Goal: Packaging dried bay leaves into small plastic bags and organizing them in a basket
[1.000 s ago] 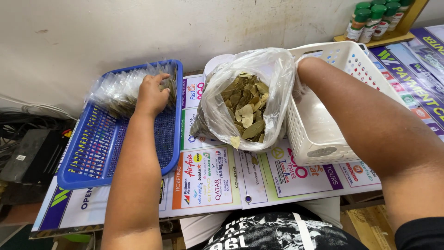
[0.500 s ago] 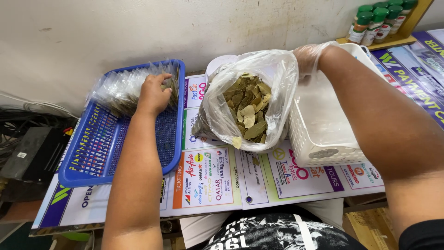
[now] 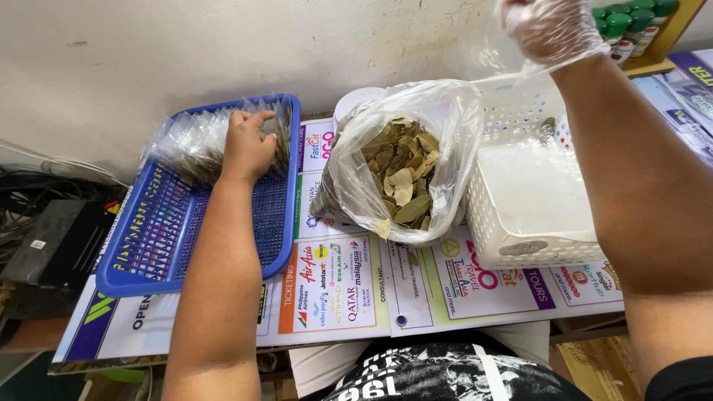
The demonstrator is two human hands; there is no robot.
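Blue tray (image 3: 156,245) already holds a row of filled packets (image 3: 189,141) under the flat-resting left hand (image 3: 249,145); gloved right hand (image 3: 549,26) pinches clear film above the white basket (image 3: 535,215), leaf bag (image 3: 405,174) mostly full between them

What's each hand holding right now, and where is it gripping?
Right hand, gloved, pinches a clear plastic bag by its top edge. Left hand rests on packed sachets; grip unclear.
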